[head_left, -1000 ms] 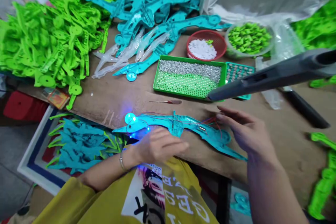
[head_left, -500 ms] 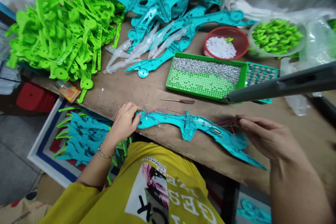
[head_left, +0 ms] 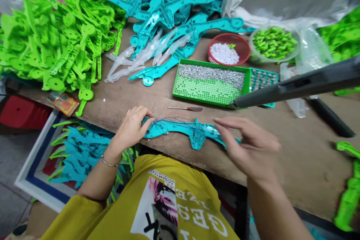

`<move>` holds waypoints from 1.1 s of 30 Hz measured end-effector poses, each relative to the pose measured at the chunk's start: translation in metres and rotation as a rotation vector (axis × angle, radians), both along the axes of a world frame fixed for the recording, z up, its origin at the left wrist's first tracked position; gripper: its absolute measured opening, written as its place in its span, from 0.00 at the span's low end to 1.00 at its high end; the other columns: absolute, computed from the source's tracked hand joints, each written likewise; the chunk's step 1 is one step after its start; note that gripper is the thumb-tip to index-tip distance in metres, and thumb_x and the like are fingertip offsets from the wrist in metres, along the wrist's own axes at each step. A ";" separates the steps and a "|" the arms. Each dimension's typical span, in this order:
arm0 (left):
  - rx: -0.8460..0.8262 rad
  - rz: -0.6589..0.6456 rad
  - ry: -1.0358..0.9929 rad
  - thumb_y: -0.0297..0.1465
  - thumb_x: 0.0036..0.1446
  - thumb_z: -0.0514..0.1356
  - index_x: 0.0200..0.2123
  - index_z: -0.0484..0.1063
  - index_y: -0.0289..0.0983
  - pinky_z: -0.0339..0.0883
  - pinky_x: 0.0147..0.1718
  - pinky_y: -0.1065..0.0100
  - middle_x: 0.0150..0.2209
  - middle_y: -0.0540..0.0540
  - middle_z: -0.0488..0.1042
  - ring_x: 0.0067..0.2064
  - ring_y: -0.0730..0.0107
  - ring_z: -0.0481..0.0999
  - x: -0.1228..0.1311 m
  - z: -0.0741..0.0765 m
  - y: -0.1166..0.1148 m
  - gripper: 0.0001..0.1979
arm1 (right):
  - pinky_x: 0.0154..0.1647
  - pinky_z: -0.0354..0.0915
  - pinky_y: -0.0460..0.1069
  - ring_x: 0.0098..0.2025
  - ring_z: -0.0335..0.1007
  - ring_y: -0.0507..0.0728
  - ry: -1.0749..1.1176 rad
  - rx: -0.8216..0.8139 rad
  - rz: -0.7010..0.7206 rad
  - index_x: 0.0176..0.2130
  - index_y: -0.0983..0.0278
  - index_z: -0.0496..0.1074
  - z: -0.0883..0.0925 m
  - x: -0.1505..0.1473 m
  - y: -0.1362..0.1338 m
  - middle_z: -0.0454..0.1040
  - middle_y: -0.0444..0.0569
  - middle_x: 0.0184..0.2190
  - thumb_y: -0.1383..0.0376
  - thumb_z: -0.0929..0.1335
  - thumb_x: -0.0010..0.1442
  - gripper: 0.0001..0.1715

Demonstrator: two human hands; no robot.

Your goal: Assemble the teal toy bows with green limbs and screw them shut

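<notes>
A long turquoise plastic shell [head_left: 180,127], shaped like half of a toy bow, lies along the table's front edge. Thin red and blue wires [head_left: 165,119] run loosely over it. My left hand [head_left: 133,123] is closed around its left end, thumb and fingers gripping the tip. Over the shell's right part is my right hand [head_left: 250,144], slightly blurred, thumb and forefinger close together at the wires; its palm hides the shell's far end. A small screwdriver [head_left: 194,109] with a reddish-brown handle lies just behind the shell.
Behind stands a green tray [head_left: 201,86] of small metal screws, with a red basket [head_left: 243,50] and a tub of green pieces [head_left: 274,43]. Piled at the back are green parts [head_left: 64,41] and turquoise shells [head_left: 168,3]. A dark grey tool [head_left: 295,82] juts in from the right.
My right hand has moved left, from beside the shell's right end to above its right part, bringing the wires closer in. My left hand still grips the left end.
</notes>
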State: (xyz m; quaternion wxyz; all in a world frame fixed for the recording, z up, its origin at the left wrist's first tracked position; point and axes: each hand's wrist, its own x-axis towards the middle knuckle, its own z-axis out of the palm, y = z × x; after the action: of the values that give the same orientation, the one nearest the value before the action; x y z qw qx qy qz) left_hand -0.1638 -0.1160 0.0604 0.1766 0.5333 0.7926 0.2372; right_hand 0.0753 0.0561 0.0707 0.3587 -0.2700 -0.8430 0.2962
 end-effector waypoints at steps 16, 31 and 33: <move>0.233 0.071 -0.218 0.33 0.53 0.69 0.50 0.66 0.38 0.74 0.44 0.64 0.44 0.44 0.78 0.44 0.64 0.79 0.038 -0.026 0.015 0.24 | 0.41 0.73 0.51 0.38 0.81 0.58 -0.207 -0.525 0.412 0.38 0.61 0.81 -0.035 -0.094 -0.006 0.83 0.46 0.37 0.64 0.69 0.60 0.10; 0.493 -0.124 0.129 0.28 0.64 0.59 0.47 0.75 0.38 0.73 0.38 0.69 0.37 0.46 0.82 0.36 0.70 0.80 0.047 0.013 0.020 0.09 | 0.45 0.77 0.55 0.39 0.80 0.57 0.197 -0.319 0.058 0.36 0.59 0.80 0.002 -0.058 -0.011 0.83 0.46 0.37 0.62 0.70 0.61 0.07; 0.551 -0.227 0.124 0.25 0.62 0.60 0.47 0.75 0.39 0.72 0.36 0.71 0.35 0.48 0.81 0.34 0.73 0.79 0.052 0.030 0.018 0.11 | 0.45 0.77 0.57 0.39 0.80 0.58 0.314 -0.183 -0.152 0.38 0.58 0.78 0.018 -0.042 -0.005 0.82 0.47 0.36 0.61 0.68 0.63 0.09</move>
State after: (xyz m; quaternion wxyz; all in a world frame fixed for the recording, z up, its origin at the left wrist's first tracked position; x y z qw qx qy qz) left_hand -0.1114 -0.0981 0.0902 0.0018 0.6599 0.6429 0.3889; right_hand 0.0336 0.0508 0.0885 0.4810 -0.3150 -0.7234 0.3822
